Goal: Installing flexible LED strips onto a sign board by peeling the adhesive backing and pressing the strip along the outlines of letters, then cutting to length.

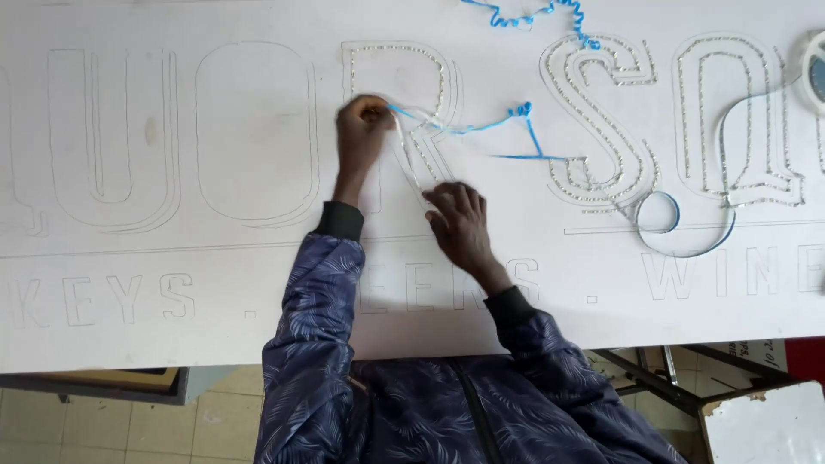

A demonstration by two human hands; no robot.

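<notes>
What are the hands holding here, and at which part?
The left hand pinches the clear flexible strip at its upper end, where a blue backing film peels away. The right hand presses the strip's lower end onto the white board.

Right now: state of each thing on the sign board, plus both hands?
Left hand: pinching the blue liner.
Right hand: pressing the clear strip into a groove.
White board: flat, letters routed.
Strip loop: loose, not seated.
Tape roll: partly out of view.

clear flexible strip (pixel 411 146) with blue backing (pixel 481 127) lies along white board (pixel 258 283) groove.
</notes>
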